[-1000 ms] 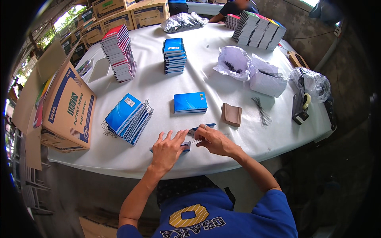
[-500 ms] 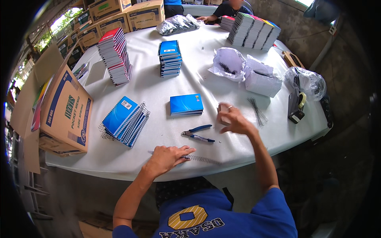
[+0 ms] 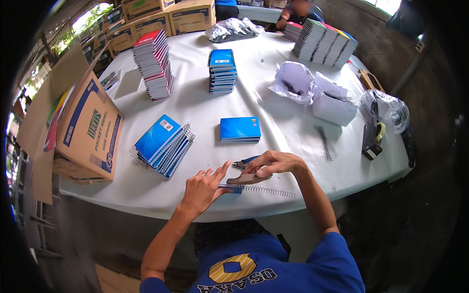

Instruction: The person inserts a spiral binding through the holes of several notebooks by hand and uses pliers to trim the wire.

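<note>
A white-covered table (image 3: 273, 105) fills the view, with cardboard boxes (image 3: 88, 132) stacked along its left and far sides. At the near edge, both hands meet over a small notebook (image 3: 238, 184) lying flat on the cloth. The right hand (image 3: 273, 163) lays a brown cover sheet (image 3: 246, 178) on top of it, fingers pinching the sheet's edge. The left hand (image 3: 205, 188) steadies the notebook's left end, fingers extended and pressed together against it. A loose wire spiral (image 3: 268, 190) lies just right of the notebook, touching the cloth. Blue-handled pliers (image 3: 244, 162) rest just beyond the hands. Farther off sit a single stack of blue notebooks (image 3: 239, 129) and, to the left, a fanned pile of bound blue notebooks (image 3: 163, 144). Taller stacks stand at the far side.
</note>
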A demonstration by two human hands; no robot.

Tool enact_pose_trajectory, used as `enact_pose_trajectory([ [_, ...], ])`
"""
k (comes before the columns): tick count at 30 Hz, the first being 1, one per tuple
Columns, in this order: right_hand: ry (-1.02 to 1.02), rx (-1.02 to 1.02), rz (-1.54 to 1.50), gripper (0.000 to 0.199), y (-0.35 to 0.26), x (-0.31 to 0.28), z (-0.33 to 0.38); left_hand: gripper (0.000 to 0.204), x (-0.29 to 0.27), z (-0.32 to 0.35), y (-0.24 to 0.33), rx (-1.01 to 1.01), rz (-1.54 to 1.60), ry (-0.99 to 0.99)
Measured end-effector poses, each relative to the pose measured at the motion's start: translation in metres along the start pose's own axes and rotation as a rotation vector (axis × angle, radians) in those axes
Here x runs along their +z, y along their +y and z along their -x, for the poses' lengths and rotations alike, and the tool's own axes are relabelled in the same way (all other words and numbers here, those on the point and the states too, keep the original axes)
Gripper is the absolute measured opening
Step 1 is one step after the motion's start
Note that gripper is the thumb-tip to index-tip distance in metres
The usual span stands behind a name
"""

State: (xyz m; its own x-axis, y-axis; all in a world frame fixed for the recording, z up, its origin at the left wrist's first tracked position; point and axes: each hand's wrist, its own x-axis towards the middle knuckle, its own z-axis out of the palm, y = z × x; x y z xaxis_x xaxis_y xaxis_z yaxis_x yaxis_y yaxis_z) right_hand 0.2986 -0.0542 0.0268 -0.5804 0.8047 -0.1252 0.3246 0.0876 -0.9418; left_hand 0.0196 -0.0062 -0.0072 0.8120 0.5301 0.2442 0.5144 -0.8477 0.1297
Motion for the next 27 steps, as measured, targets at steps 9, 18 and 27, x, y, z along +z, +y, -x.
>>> enact_pose_trajectory([
  [9, 0.022, -0.014, 0.117, 0.046, 0.006, 0.009, -0.012, 0.092, 0.002, -0.002, -0.003, -0.017, 0.078, -0.052],
  [18, 0.042, 0.127, 0.194, 0.055, 0.007, 0.007, -0.023, 0.093, -0.004, 0.000, -0.007, -0.018, 0.052, -0.051],
  [27, -0.017, -0.063, -0.060, 0.051, 0.012, 0.004, -0.022, 0.094, -0.019, -0.004, -0.006, -0.164, 0.106, -0.160],
])
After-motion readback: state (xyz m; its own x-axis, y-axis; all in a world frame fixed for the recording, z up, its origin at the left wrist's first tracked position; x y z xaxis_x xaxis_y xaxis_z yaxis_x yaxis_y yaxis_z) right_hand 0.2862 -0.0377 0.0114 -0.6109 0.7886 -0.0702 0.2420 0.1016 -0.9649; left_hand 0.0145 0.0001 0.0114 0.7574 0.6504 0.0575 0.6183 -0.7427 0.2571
